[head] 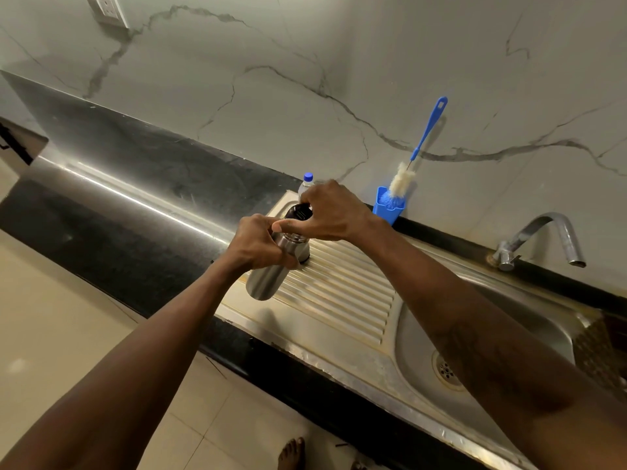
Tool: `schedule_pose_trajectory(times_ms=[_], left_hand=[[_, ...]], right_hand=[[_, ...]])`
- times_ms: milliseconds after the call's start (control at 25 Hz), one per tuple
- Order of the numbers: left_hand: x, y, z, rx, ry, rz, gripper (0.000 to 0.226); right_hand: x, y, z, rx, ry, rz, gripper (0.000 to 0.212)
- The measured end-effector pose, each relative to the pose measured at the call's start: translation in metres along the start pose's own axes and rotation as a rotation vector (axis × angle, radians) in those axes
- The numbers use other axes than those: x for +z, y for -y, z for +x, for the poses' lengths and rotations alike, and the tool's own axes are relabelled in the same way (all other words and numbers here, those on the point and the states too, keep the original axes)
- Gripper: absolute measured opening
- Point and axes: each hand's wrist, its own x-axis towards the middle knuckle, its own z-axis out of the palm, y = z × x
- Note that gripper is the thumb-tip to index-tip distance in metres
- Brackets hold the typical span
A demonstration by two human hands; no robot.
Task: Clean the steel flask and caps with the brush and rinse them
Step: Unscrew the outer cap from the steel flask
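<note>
Left hand [258, 240] grips steel flask [268, 283] | right hand [334, 212] pinches black cap [298, 212] | above drainboard [339, 293]

The back wall is done in pale marble-look slabs [339, 45] with dark veins, and a white switch plate [107, 10] is mounted up in the top left corner. A glossy black stone counter [135, 184] is run along under it with a bright streak of light caught on the polish. A stainless steel sink unit [339, 300] with ribbed drainboard is set into it, and a curved chrome tap [543, 239] is fixed at the back. The floor is laid in big shiny cream tiles [51, 317].
</note>
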Motion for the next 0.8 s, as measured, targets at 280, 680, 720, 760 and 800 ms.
schedule_pose_trajectory(times_ms=[280, 680, 720, 760, 800], left_hand=[[0.0, 0.015, -0.002, -0.052, 0.028, 0.026, 0.049], [0.001, 0.009, 0.003, -0.047, 0.066, 0.057, 0.043], [0.0, 0.01, 0.002, -0.052, 0.067, 0.045, 0.045], [-0.001, 0.01, 0.001, -0.051, 0.065, 0.042, 0.049], [-0.001, 0.011, 0.001, -0.045, 0.065, 0.047, 0.052]], right_hand=[[-0.007, -0.009, -0.001, -0.239, 0.383, 0.338, 0.068], [-0.005, 0.002, -0.003, -0.122, 0.217, 0.2, 0.029], [-0.009, 0.001, -0.004, -0.193, 0.26, 0.213, 0.038], [-0.012, 0.002, -0.005, -0.241, 0.296, 0.227, 0.05], [-0.014, 0.005, -0.006, -0.244, 0.315, 0.244, 0.058]])
